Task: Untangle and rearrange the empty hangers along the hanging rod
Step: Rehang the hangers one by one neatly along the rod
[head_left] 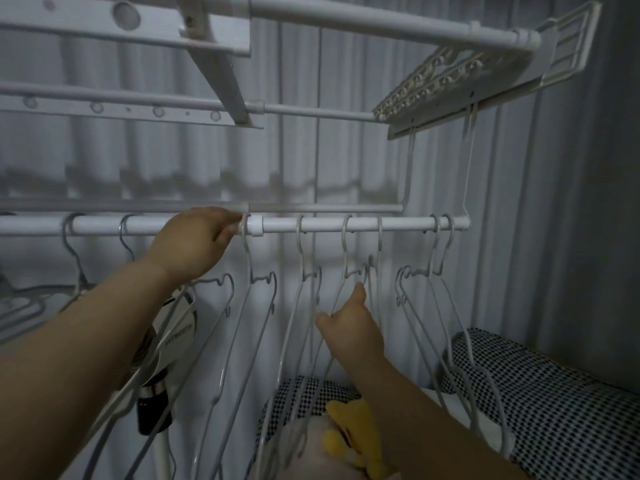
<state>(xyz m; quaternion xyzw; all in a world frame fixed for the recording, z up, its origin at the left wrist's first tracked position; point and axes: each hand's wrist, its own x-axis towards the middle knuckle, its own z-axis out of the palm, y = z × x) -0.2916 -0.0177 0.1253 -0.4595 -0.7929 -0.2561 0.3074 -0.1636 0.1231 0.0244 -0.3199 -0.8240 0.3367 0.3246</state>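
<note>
A white hanging rod (pixel 325 225) runs across the middle of the view. Several empty white wire hangers (pixel 301 251) hang from it by their hooks, their shoulders slanting down toward me. My left hand (pixel 194 242) is up at the rod, its fingers curled at the hook of one hanger (pixel 246 237) beside the rod's white joint sleeve. My right hand (pixel 353 327) is lower, its fingers round the wire shoulder of a hanger (pixel 346 251) that hangs near the middle. Two more hangers (pixel 440 244) hang close together at the rod's right end.
A white overhead drying rack (pixel 415 26) with a peg panel (pixel 440 84) spans the top. Two grey hangers (pixel 72 244) hang at the far left. A bottle-like object with a dark base (pixel 156 403) hangs lower left. Checked cushions (pixel 554 393) and a yellow soft toy (pixel 353 434) lie below.
</note>
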